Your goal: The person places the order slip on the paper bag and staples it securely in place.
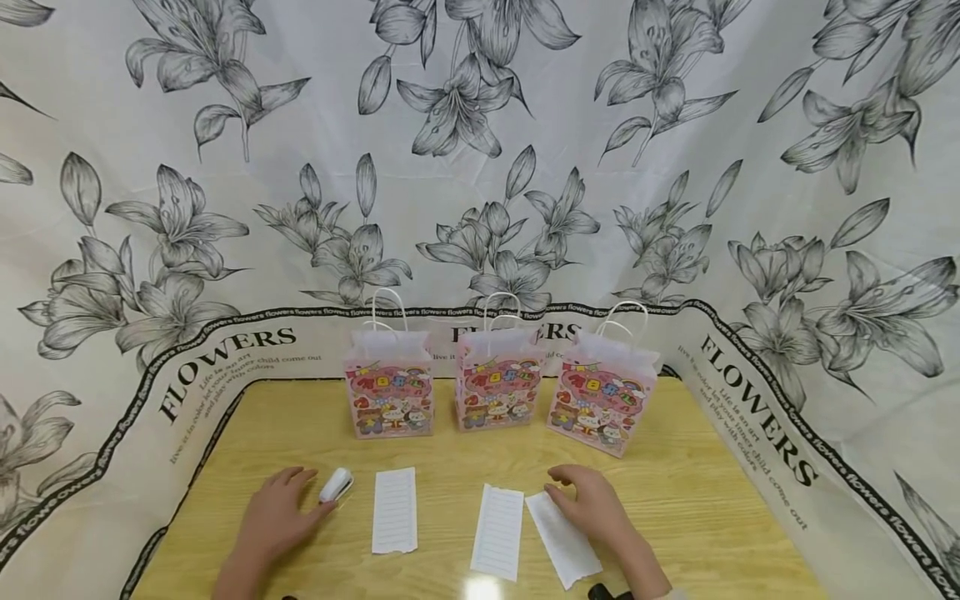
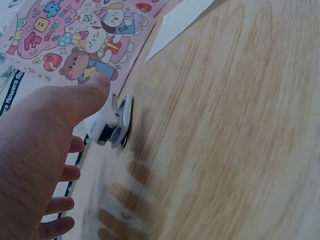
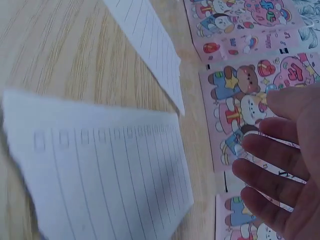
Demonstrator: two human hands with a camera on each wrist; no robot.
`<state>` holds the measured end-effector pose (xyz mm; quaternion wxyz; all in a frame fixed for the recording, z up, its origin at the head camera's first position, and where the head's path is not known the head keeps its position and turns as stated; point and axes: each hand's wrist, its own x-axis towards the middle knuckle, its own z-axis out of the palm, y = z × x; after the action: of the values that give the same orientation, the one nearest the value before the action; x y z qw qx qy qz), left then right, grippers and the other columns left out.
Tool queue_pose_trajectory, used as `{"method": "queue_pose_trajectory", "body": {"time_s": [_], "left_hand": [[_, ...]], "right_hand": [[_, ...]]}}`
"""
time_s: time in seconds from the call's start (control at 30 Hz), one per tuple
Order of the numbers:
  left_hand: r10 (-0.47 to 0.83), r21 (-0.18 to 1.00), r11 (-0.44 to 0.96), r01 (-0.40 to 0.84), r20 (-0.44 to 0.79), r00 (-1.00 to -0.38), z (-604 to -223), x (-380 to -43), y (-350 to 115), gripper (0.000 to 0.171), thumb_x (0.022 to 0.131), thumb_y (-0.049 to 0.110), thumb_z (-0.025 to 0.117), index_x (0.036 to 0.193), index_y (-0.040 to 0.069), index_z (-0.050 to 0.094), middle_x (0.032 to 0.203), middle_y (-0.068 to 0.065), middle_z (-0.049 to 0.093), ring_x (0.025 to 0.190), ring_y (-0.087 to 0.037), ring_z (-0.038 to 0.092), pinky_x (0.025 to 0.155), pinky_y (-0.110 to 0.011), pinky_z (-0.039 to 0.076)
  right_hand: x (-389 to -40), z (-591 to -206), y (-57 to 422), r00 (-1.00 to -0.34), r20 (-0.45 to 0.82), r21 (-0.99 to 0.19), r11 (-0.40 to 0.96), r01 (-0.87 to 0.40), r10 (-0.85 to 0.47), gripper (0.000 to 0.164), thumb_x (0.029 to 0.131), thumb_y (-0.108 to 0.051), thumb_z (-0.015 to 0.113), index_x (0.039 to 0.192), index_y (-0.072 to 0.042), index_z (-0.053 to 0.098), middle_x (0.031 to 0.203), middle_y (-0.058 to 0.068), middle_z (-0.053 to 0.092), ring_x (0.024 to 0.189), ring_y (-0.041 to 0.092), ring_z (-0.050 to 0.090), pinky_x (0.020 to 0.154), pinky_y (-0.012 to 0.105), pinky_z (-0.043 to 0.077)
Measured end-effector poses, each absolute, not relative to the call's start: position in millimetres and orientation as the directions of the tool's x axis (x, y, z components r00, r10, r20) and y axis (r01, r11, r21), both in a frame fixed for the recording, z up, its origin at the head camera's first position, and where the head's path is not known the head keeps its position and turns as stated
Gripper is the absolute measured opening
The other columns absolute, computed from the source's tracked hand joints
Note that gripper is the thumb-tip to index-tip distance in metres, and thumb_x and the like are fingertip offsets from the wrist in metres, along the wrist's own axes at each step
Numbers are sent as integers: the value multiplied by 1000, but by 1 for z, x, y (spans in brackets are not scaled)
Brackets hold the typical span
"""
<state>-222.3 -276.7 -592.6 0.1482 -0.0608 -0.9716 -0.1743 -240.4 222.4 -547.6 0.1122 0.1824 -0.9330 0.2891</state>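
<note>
My left hand (image 1: 279,515) hovers beside a small white stapler (image 1: 336,485) on the table's left side. In the left wrist view the stapler (image 2: 111,122) shows just past the thumb, with the fingers apart and nothing between them. Over a lined paper strip (image 1: 564,542) on the right is my right hand (image 1: 594,507), fingers loosely bent. The right wrist view has this hand (image 3: 280,165) holding nothing, with the strip (image 3: 110,170) below, its torn edge and printed checkboxes visible. Two more lined strips lie between the hands, a middle one (image 1: 498,533) and a left one (image 1: 395,510).
Three pink cartoon gift bags with white handles stand at the back: left (image 1: 390,400), middle (image 1: 498,392) and right (image 1: 602,404), the last turned at an angle. A flower-printed cloth (image 1: 480,192) hangs behind and around the wooden table (image 1: 712,517).
</note>
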Motion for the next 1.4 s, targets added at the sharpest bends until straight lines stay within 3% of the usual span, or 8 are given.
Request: {"method": "queue_pose_trajectory", "body": {"time_s": [0.2,0.43,0.67,1.03,1.2,1.4], "left_hand": [[62,341,926,164,291,-955,-597,-230,-272,68,80,59,71,120,4,65,118,-20,62,106,-43,57,87,-59,45],[68,367,911,188,315,-947,-599,-233,-267,59,82,55,72,113,5,69,112,-15,66,104,-41,58,89,-57,44],[39,378,911,165,319,-947,-602,-233,-271,57,82,54,71,112,5,69,111,-14,66,105,-41,57,90,-56,43],[-3,506,857,97,192,-981,-580,-238,-276,64,94,61,49,123,5,65,122,-18,62,116,-43,53,95,-59,40],[-1,533,843,67,127,-992,-560,-244,-280,66,93,62,50,126,7,63,129,-20,58,117,-44,51,93,-61,40],[73,490,853,177,225,-972,-526,-268,-282,62,93,57,55,124,5,64,125,-21,59,114,-44,54,89,-59,44]], "right_hand": [[-250,-551,185,-877,320,-530,700,-479,-358,18,93,-20,68,104,-7,72,96,0,71,85,14,65,69,31,53],[-261,-557,138,-850,294,-597,611,-520,-436,16,95,-18,66,104,-7,72,93,-6,70,83,8,63,70,29,52],[-275,-560,83,-843,257,-659,552,-511,-473,15,93,-16,68,102,-5,72,92,-2,70,79,7,62,68,26,52],[-295,-574,37,-880,182,-693,578,-432,-439,21,89,-22,72,105,-8,73,95,-2,69,81,8,63,71,29,52],[-298,-582,28,-887,172,-680,599,-422,-430,26,86,-27,75,104,-8,73,90,-5,68,81,8,62,72,30,51],[-303,-586,22,-909,137,-678,632,-376,-394,24,84,-29,77,101,-12,75,85,-9,64,76,5,57,69,29,49]]}}
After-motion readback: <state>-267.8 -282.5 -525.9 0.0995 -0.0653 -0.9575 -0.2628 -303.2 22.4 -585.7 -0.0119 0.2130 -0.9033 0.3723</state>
